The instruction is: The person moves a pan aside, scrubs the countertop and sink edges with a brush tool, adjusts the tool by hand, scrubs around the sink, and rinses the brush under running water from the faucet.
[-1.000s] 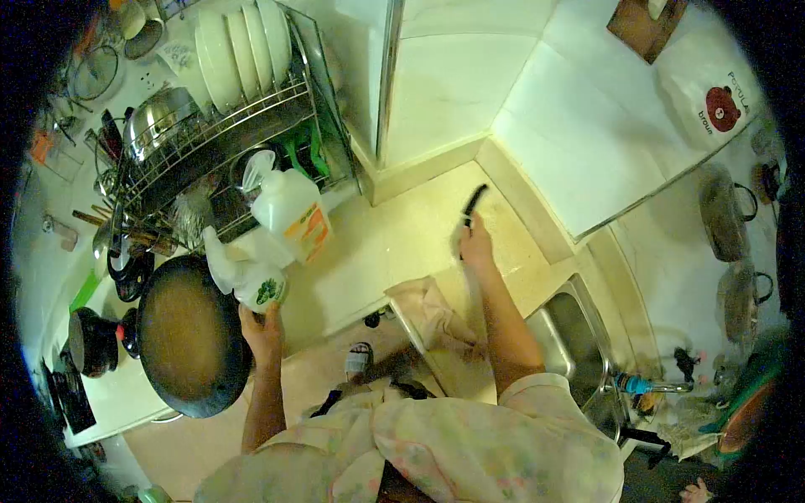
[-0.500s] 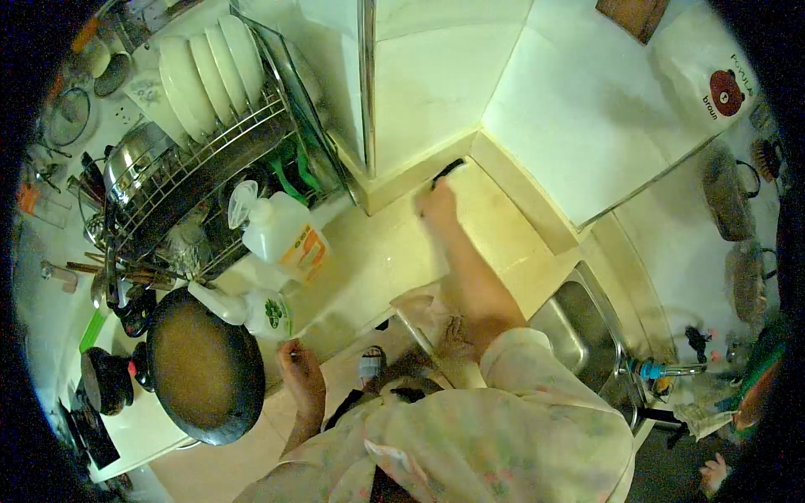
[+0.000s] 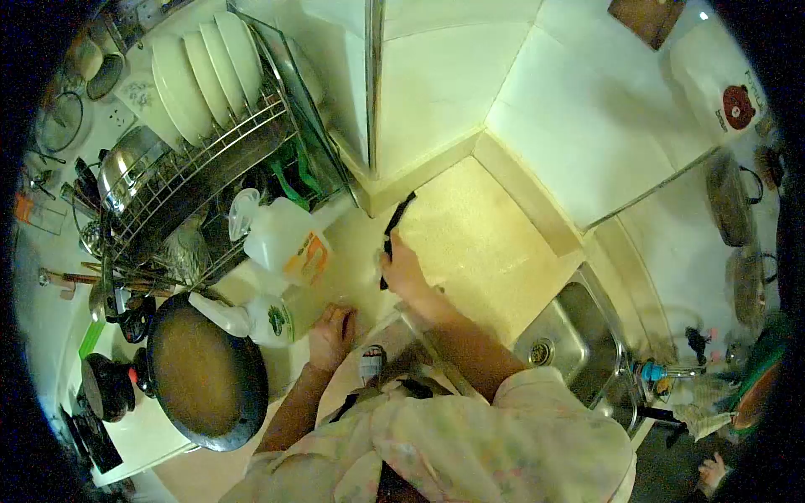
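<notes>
My right hand [image 3: 402, 268] is closed round the handle of a black tool [image 3: 399, 220] with a narrow head, held over the yellowish counter [image 3: 495, 226]. My left hand [image 3: 333, 329] is near the counter's front edge with its fingers curled; whether anything is in them is hidden. Left of it stands a white spray bottle [image 3: 272, 318] with a green leaf label. Behind that is a large translucent pump bottle [image 3: 289, 247] with an orange label.
A dark round pan [image 3: 207, 369] lies at the left. Behind it a dish rack [image 3: 201, 168] holds white plates [image 3: 205, 80]. The steel sink [image 3: 574, 335] is at the right. Another person's hand [image 3: 713, 471] shows at the lower right.
My right hand and the black tool have moved left and nearer across the counter. My left hand has left the spray bottle and moved right. The cloth at the counter's edge no longer shows.
</notes>
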`<state>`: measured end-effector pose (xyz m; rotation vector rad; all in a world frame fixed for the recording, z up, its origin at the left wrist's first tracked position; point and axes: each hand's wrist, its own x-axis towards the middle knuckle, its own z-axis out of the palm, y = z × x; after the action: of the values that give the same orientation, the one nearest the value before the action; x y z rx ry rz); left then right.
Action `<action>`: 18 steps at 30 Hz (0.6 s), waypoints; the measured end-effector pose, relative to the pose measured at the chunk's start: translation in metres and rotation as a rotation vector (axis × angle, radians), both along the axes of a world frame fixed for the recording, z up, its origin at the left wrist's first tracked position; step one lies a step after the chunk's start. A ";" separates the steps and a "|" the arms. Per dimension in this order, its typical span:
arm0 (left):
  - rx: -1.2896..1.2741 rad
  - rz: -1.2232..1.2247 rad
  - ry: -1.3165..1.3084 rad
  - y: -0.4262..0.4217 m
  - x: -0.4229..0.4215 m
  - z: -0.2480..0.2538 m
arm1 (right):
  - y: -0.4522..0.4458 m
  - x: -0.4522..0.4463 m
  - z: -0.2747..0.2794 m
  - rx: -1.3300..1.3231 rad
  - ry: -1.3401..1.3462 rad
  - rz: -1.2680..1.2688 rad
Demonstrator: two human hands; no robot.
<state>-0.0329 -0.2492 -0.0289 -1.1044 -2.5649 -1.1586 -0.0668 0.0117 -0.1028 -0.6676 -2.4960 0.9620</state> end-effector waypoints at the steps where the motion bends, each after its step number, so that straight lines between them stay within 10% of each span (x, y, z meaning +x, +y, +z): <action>1: -0.044 0.005 0.030 0.000 0.000 -0.007 | 0.008 -0.007 -0.005 0.023 0.064 -0.013; 4: -0.125 -0.005 0.067 -0.006 0.006 -0.010 | 0.066 -0.029 0.074 -0.549 0.073 -0.187; 12: -0.259 0.030 0.098 0.008 -0.006 -0.010 | -0.025 0.003 0.013 0.023 0.133 0.022; 18: -0.180 -0.022 0.153 0.011 -0.007 -0.003 | 0.084 -0.042 0.104 -0.432 -0.049 -0.159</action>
<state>-0.0396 -0.2379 -0.0319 -1.2093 -2.5829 -0.8242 -0.1083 0.0956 0.0010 -1.0133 -2.2460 1.4514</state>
